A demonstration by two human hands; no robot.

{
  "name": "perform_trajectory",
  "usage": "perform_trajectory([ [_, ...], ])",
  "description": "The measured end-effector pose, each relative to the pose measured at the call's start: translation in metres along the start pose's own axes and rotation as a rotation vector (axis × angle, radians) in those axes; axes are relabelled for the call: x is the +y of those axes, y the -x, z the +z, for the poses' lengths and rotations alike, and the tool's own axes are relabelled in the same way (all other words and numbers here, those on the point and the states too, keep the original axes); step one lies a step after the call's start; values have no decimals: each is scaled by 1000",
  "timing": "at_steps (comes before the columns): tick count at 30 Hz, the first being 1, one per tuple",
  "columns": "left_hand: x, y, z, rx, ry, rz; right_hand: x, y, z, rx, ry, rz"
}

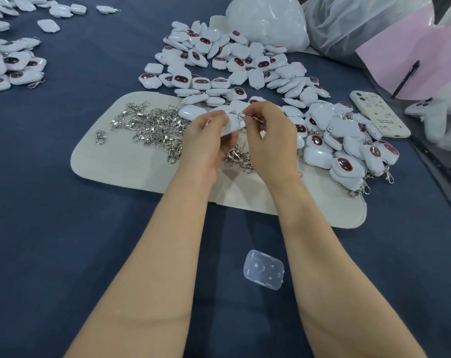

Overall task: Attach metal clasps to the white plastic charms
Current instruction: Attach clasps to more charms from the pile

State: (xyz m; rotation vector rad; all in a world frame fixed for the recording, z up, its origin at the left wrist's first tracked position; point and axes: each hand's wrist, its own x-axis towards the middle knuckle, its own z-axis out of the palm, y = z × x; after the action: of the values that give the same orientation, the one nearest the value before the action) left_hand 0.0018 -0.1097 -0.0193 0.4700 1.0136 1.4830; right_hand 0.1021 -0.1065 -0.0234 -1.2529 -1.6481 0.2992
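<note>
Left hand [208,130]: the fingers are curled round one white charm [230,126], which is held up above the cream mat [121,164]
Right hand [269,125]: a metal clasp [255,118] is pinched between thumb and forefinger, its ring brought against the upper edge of the held charm
Step in hand: the ring is judged to be in the middle of being threaded; whether it is already through the charm's eyelet cannot be told
Risk, slip: the small smooth ring could be lost from the pinch and dropped among the loose clasps [152,122] heaped on the mat just below, where it would be tangled
Risk, half closure: if the ring is released before it is fully seated, the clasp could later be shed
Risk, mixing: the bare charms [232,60] behind the hands are touched by the finished charms [348,151] at the right, so an unclasped piece could be counted as done
Container, clear case [263,269]: laid on the blue table [90,228] near the forearms; no contents are made out
Container, plastic bag [265,19]: set behind the bare charms; its contents are hidden
</note>
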Motion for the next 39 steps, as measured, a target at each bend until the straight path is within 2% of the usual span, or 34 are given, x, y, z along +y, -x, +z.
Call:
perform_trajectory([
  [5,-1,3,-1,72,-286,261,-1,0,-2,-38,33,-18],
  [10,-5,6,-5,68,-748,610,4,-1,0,-124,98,-3],
  [13,-9,6,-5,39,-895,688,8,-1,-1,-167,105,53],
  [16,-9,3,-3,53,-774,597,7,-1,0,-120,-63,177],
  [20,-6,0,0,70,-334,263,2,-2,4,-82,-311,374],
  [22,-5,-3,-1,74,-212,187,1,-2,4,-116,-360,439],
  [30,-6,-4,0,68,-104,144,2,-3,4,-166,-281,392],
  [39,-7,-2,2,23,-185,127,-1,-2,12,25,-395,425],
])
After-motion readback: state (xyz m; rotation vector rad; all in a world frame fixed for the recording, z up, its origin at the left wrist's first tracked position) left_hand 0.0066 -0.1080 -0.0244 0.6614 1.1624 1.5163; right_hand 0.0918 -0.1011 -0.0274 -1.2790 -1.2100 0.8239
